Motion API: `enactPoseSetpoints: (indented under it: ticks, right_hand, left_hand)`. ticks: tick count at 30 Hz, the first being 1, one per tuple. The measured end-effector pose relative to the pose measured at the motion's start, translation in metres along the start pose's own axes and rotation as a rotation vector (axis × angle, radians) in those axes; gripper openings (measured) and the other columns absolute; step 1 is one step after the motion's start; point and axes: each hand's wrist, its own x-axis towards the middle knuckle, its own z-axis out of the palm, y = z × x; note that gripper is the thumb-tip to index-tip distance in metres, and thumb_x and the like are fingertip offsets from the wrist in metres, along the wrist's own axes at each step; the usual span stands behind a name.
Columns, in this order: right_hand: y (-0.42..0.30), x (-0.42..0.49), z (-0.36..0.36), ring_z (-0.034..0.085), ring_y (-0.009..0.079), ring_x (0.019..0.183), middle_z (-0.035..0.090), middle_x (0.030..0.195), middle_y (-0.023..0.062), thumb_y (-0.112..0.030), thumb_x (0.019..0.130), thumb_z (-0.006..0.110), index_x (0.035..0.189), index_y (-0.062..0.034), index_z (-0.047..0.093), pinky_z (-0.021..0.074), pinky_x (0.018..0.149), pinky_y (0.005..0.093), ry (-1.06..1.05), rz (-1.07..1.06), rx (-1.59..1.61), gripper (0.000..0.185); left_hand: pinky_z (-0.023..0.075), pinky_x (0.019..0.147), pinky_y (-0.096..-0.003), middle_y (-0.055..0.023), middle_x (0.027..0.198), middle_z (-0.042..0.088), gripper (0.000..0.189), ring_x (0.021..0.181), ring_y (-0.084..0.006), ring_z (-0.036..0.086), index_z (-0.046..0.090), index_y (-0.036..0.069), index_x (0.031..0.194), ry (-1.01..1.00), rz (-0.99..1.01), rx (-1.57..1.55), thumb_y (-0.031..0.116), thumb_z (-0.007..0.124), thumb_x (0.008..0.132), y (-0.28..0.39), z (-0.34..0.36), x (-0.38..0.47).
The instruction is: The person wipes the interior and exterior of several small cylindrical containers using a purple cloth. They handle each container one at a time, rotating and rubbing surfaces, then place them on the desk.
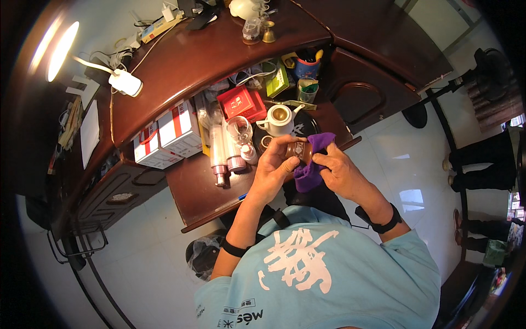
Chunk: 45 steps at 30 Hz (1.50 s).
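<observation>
My left hand [273, 164] grips a small brown cup [299, 151] with a pale floral pattern, held tilted on its side. My right hand [339, 170] pinches a purple cloth [309, 179] against the cup's other end. Part of the cloth hangs below the cup, and the cup's far end is hidden by it. Just beyond my hands, a white teapot [280, 119] without its lid stands on a round dark tray [310, 123] bearing white writing. Another small cup [266, 141] sits beside the teapot, partly behind my left fingers.
Left of my hands on the pull-out shelf [193, 197] lie pump bottles [218, 152], a clear glass vessel [239, 128] and a blue pen [242, 197]. White boxes [176, 129], a red box [240, 103] and a blue pen holder [306, 68] stand behind. A lit lamp [63, 51] rises at left.
</observation>
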Motion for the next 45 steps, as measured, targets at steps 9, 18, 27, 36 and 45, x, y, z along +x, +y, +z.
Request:
enactPoseSetpoints:
  ticks: [9,18,27,36,45]
  right_hand:
    - [0.0,-0.001,0.002,0.057,0.0315,0.1,0.055,0.108,0.0123,-0.001,0.074,0.067,0.098,-0.0121,0.072,0.0495,0.088,0.0427,0.167,-0.345,-0.495,0.026]
    - [-0.004,-0.003,-0.005,0.06,0.0346,0.101,0.055,0.105,0.0178,-0.002,0.078,0.064,0.101,-0.0091,0.072,0.0507,0.087,0.0451,-0.008,-0.083,-0.258,0.025]
    - [0.023,0.014,-0.024,0.055,0.0362,0.114,0.056,0.124,0.021,0.006,0.076,0.05,0.116,-0.0046,0.068,0.0391,0.109,0.0412,-0.38,0.042,0.356,0.045]
    - [0.012,0.004,-0.004,0.056,0.0364,0.107,0.057,0.109,0.0169,0.005,0.076,0.059,0.107,-0.0066,0.071,0.045,0.1,0.0454,-0.035,-0.096,-0.024,0.036]
    - [0.015,0.005,0.004,0.06,0.0368,0.1,0.057,0.105,0.0193,0.004,0.075,0.062,0.098,-0.0055,0.073,0.0517,0.089,0.0459,0.084,-0.284,-0.202,0.027]
  left_hand:
    - [0.0411,0.062,-0.0187,0.0008,0.094,0.057,0.039,0.075,-0.0041,0.05,0.05,0.005,0.129,0.075,-0.245,0.224,0.037,0.047,0.106,0.012,0.004,-0.001]
    - [0.0451,0.063,-0.022,-0.0013,0.087,0.057,0.035,0.071,-0.0069,0.051,0.051,0.003,0.127,0.012,-0.205,0.227,0.03,0.054,0.104,0.009,0.004,-0.004]
    - [0.0513,0.087,-0.0324,-0.0145,0.113,0.062,0.045,0.1,-0.0192,0.062,0.047,0.0,0.134,-0.211,0.118,0.799,0.03,0.056,0.102,0.02,0.001,-0.003]
    - [0.0503,0.068,-0.029,-0.0092,0.091,0.06,0.036,0.074,-0.017,0.06,0.049,0.003,0.127,0.045,-0.156,0.417,0.032,0.046,0.106,0.015,0.011,-0.005]
    - [0.047,0.062,-0.0233,-0.0052,0.091,0.057,0.033,0.071,-0.0087,0.053,0.048,0.005,0.123,-0.003,-0.219,0.241,0.033,0.048,0.105,0.013,0.009,-0.005]
